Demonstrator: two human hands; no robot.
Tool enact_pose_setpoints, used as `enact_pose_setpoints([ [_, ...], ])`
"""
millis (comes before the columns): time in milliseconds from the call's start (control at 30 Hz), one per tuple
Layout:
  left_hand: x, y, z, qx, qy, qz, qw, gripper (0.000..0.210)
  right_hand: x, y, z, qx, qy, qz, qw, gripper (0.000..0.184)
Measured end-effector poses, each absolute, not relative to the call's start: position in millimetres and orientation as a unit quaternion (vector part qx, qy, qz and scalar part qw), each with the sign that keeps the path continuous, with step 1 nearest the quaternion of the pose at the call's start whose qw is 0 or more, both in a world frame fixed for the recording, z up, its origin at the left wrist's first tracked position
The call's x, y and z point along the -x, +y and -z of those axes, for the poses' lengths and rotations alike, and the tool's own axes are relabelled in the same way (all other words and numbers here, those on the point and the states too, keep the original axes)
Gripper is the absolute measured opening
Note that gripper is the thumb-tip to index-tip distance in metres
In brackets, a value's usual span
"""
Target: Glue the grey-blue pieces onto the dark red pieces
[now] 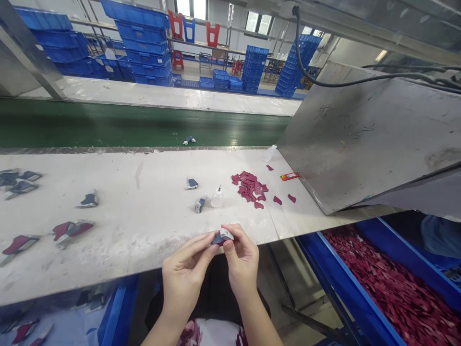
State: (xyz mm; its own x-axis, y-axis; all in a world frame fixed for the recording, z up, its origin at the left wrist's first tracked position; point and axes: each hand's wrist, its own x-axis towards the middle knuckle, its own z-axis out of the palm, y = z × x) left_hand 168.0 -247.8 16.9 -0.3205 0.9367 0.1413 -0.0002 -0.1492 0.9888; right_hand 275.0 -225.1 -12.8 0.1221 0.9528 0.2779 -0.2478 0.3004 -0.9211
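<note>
A small navy and white plastic part [224,235], with a hint of red at its lower edge, is pinched between both hands at the table's front edge. My left hand [188,262] grips its left end; my right hand [240,257] grips the right end, thumb and fingers around it. Just beyond stand a small clear bottle with a thin needle tip [216,197] and a similar navy and white part [200,204]. Another such part [192,183] lies farther back. To the right spreads a pile of flat dark-red pieces [250,185], with several loose ones beside it.
A green conveyor belt [144,127] runs behind the white table [144,226]. Several assembled parts [68,230] lie at left. A metal panel [370,139] slants up at right, near a red and yellow packet [289,176]. A blue bin [360,283] full of red pieces stands lower right.
</note>
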Motion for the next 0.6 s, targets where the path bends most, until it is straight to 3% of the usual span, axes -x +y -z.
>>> enact_pose_setpoints([
  [133, -165.0, -247.0, -19.2, -0.432, 0.541, -0.612, 0.382, 0.020, -284.4, -222.0, 14.2, 0.352, -0.514, -0.488, 0.612, 0.034],
  [267, -164.2, -246.8, -18.4, -0.433, 0.539, -0.611, 0.387, 0.019, -291.2, -223.1, 8.6, 0.359, -0.555, -0.476, 0.580, 0.031],
  [600, -166.1, -246.5, -18.6, -0.436, 0.521, -0.616, 0.398, 0.021, -281.9, -228.0, 6.2, 0.369, -0.510, -0.474, 0.615, 0.024],
])
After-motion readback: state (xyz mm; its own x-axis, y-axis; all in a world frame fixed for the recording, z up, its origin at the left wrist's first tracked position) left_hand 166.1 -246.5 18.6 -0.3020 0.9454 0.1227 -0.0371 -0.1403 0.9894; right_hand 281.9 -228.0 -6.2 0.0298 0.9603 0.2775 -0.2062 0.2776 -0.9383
